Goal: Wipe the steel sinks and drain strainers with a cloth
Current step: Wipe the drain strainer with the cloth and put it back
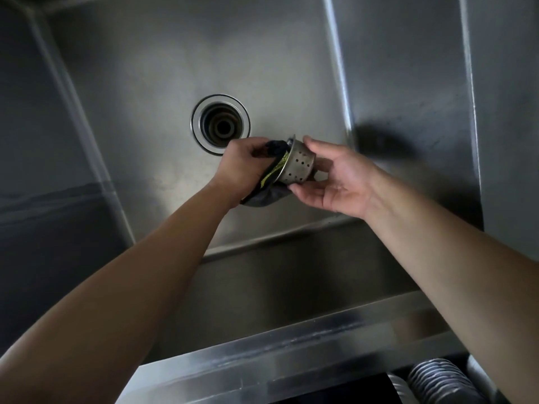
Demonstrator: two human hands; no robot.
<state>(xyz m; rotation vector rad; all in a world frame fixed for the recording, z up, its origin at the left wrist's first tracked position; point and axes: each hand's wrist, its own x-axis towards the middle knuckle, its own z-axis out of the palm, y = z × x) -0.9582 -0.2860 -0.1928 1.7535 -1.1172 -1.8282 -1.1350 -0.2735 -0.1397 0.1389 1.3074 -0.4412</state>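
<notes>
Over the steel sink (140,83), the left hand (243,163) gripped a dark cloth (269,176) against the perforated strainer (297,166), which the right hand (335,182) held.

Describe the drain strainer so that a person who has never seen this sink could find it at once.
Look into the steel sink, past the open drain hole. Just right of it, above the floor, the right hand holds the strainer against a dark cloth. It is the only perforated metal cup.

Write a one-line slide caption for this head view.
Left hand wipes cloth against strainer held by right hand.
</notes>
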